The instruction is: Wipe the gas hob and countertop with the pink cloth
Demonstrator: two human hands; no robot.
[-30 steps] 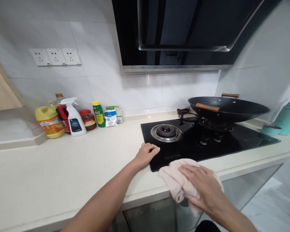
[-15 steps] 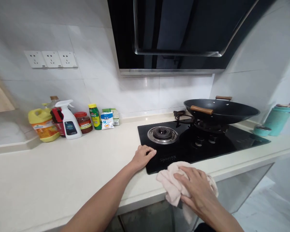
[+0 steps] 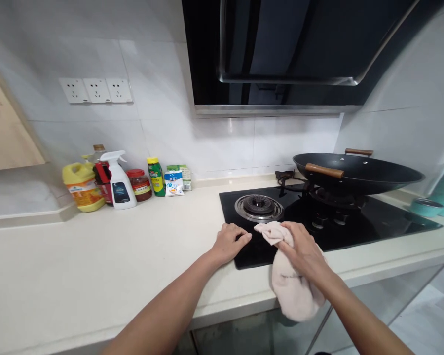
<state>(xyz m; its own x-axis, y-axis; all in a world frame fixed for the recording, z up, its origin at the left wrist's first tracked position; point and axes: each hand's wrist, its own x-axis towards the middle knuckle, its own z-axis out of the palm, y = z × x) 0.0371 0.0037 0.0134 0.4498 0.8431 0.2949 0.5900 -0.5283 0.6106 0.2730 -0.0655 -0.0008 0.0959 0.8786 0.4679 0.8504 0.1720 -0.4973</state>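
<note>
Facing the front edge of the desk (image 3: 114,261), with a pale cloth (image 3: 294,291) gripped in my right hand (image 3: 303,249).
Near the desk's front edge the stove (image 3: 259,252) lies before me, the wok (image 3: 373,175) raised over its right part, bottom hidden. The cloth's long axis runs from the stove's front part down past the desk's front edge; my right hand clasps its upper end, nearer than my left hand (image 3: 229,241), which rests loosely curled, apparently holding nothing, across the stove's left edge. Toward the desk's back edge stand a yellow jug (image 3: 83,190), contents unclear, and a jar (image 3: 139,186) of something dark red.
</note>
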